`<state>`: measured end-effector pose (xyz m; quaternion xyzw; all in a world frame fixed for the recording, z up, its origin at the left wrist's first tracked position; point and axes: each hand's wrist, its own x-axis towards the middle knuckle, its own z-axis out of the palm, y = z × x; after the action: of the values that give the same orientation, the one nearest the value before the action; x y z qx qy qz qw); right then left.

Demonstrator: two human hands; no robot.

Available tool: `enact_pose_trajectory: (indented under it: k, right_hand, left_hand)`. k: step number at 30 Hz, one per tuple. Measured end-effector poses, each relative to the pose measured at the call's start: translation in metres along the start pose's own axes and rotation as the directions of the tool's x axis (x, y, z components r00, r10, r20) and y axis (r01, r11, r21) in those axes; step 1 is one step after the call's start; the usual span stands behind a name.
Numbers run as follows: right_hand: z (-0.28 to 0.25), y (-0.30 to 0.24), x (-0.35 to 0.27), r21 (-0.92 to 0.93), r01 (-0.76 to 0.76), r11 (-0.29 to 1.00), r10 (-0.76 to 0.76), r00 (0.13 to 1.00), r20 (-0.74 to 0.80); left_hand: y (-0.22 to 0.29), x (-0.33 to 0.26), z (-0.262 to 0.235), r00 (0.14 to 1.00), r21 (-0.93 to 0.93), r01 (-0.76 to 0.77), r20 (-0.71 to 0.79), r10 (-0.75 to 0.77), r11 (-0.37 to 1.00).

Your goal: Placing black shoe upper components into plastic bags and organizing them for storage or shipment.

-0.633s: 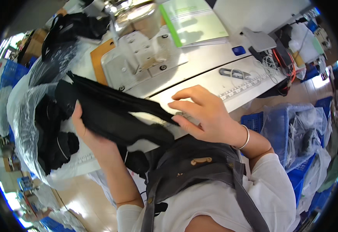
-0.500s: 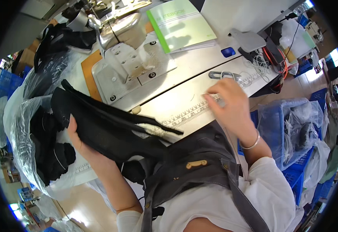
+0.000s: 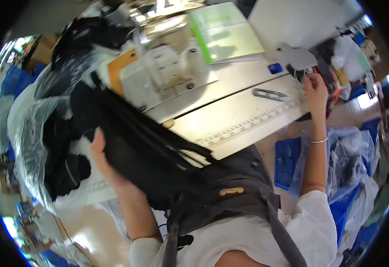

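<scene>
At the far left lies a heap of black garments in clear crinkled plastic bags [image 3: 38, 133], on the left part of the white work table [image 3: 248, 120]. Just right of it, the left hand [image 3: 107, 162] is closed around the lower edge of a black flat fabric piece with long straps [image 3: 145, 147]; the thumb lies on top and the fingers are hidden under the cloth. This fabric piece is lifted above the table edge, in front of the person's grey apron [image 3: 230, 200]. Its long axis runs from upper left, near the white sewing machine [image 3: 163, 75], down to lower right, toward the apron. So the fabric lies up and to the right from the grip, and the left hand is much the nearer one.

Further right on the table lies a pair of small metal thread snips [image 3: 269, 93], apart from both hands. At the far right table edge, the right hand [image 3: 315, 91] reaches into a cluster of small things beside a grey flat device [image 3: 297, 58]. If its fingers pinch something, I cannot tell; the tips are hidden.

Compared with half a second ago, the right hand has left the ruler markings near the fabric and moved far right, past the snips. The left hand keeps its hold, and the fabric now sits a little lower right.
</scene>
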<state>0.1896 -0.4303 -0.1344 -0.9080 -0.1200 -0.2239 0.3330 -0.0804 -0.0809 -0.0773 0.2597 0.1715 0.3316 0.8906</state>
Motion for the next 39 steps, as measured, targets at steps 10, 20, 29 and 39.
enact_pose_trajectory:
  k: [10, 20, 29, 39]
  right_hand:
    - [0.006, -0.148, -0.092, 0.632, 0.207, 0.747, -0.364, 0.922, 0.128]
    - [0.035, -0.234, -0.094, 0.712, -0.399, 0.578, -0.576, 0.418, 0.702]
    - [0.042, -0.228, -0.084, 0.844, -0.191, 0.501, -0.702, 0.480, 0.525]
    - [0.039, -0.243, -0.095, 0.822, 0.184, 0.538, -0.753, 0.543, 0.371]
  left_hand:
    - [-0.004, 0.001, -0.007, 0.991, 0.164, 0.124, 0.037, -0.132, 0.979]
    - [-0.018, -0.008, -0.012, 0.993, 0.229, -0.003, 0.119, -0.025, 0.973]
    - [-0.015, -0.011, -0.010, 0.980, 0.276, -0.044, 0.200, -0.012, 0.960]
    - [-0.013, -0.012, -0.010, 0.980, 0.257, 0.030, 0.182, -0.079, 0.966]
